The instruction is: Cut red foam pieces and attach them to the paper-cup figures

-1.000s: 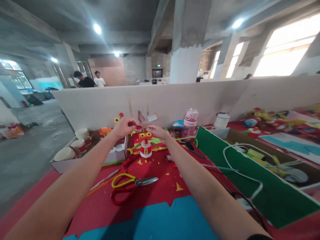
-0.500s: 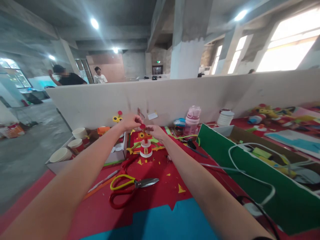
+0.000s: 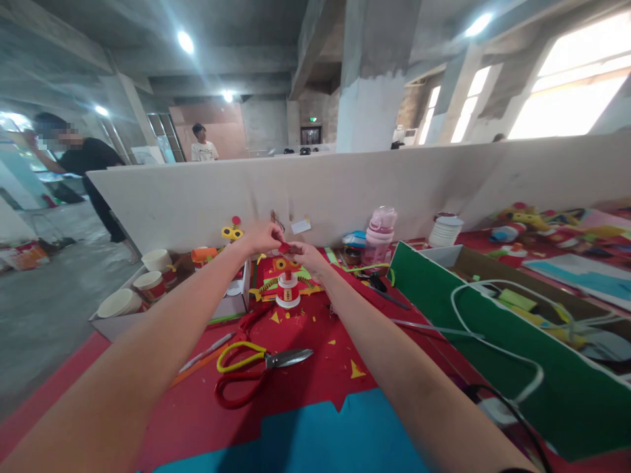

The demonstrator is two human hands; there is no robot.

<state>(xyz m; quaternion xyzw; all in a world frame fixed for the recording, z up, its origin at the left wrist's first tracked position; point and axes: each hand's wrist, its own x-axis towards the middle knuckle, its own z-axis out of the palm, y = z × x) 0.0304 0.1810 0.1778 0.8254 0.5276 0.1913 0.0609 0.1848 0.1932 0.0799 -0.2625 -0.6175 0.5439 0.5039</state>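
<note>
A small figure made from a paper cup (image 3: 287, 290), with a red-and-white body, stands upright on the red table. Pleated black-and-yellow arms stick out from its sides, and an orange head with yellow eyes (image 3: 280, 264) sits above. Over that head, my left hand (image 3: 265, 238) pinches a small red paper disc (image 3: 284, 248) from the left. My right hand (image 3: 308, 258) closes on the disc's right edge, its fingertips partly hidden. The disc looks tilted; whether it touches the head I cannot tell. Scissors (image 3: 266, 368) with one yellow and one red handle lie nearer me.
Left, a box (image 3: 241, 303) holds paper cups (image 3: 150, 286). A pink bottle (image 3: 380, 235) and stacked white cups (image 3: 445, 231) stand at the back. A green-sided box (image 3: 463, 341) with a white cable is at right. Blue paper (image 3: 315, 437) lies in front; a white partition (image 3: 315, 184) rises behind.
The red disc has tipped from facing me to a slanted angle between my fingers. Beyond the partition, a person in black has moved left and shows more fully.
</note>
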